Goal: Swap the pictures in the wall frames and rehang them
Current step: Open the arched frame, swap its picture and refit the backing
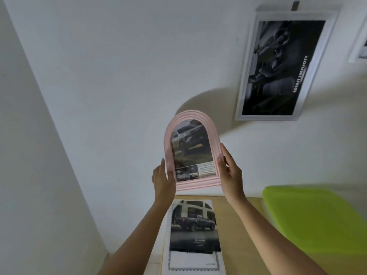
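A pink arched frame (198, 184) with a picture of a car in it is held up in front of the white wall, above the table. My left hand (162, 180) grips its lower left edge. My right hand (231, 175) grips its right edge, thumb on the front. A white rectangular frame (246, 76) with a dark picture hangs on the wall at the upper right. A loose picture of a dark pickup truck (193, 235) lies flat on the wooden table (238, 225) below my hands.
A lime green flat object (313, 217) lies on the table at the right. Part of another white frame (359, 46) shows at the right edge of the wall. A wall corner runs down the left side.
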A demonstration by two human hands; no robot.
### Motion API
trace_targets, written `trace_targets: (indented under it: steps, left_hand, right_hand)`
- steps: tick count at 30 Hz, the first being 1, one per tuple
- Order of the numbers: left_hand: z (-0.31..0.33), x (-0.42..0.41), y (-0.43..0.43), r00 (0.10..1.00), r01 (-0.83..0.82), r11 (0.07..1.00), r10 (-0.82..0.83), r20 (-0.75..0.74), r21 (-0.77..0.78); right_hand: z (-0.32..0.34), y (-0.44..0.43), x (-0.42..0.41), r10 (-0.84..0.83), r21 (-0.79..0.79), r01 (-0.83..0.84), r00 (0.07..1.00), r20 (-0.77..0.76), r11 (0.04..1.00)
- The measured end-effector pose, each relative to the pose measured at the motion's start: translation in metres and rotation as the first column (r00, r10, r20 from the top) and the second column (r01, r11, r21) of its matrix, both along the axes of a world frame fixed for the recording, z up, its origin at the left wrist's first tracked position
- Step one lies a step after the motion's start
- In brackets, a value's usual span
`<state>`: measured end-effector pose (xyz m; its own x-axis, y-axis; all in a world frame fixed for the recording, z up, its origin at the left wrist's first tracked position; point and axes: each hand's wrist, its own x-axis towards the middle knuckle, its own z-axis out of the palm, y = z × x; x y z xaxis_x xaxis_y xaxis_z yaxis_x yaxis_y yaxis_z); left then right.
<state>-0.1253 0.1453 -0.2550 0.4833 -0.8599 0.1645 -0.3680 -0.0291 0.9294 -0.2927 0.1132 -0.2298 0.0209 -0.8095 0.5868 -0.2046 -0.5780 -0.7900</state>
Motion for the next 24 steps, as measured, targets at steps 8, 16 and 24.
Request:
trace_targets:
  steps: [8,16,24]
  left_hand:
    - [0.08,-0.12,-0.027,0.969,0.248,0.942,-0.246,0.037,-0.226]
    - [0.068,-0.216,-0.022,0.967,0.23,0.97,-0.236,-0.095,-0.074]
    - [0.029,-0.229,-0.007,0.934,0.091,0.992,-0.115,-0.338,-0.086]
  right_hand:
    - [-0.017,0.01,-0.096,-0.21,-0.339,0.06,0.88,-0.425,0.939]
    - [-0.026,0.022,-0.195,-0.427,-0.514,0.031,0.602,-0.675,0.857]
    - [-0.042,0.044,-0.21,-0.227,-0.38,-0.079,0.686,-0.691,0.922]
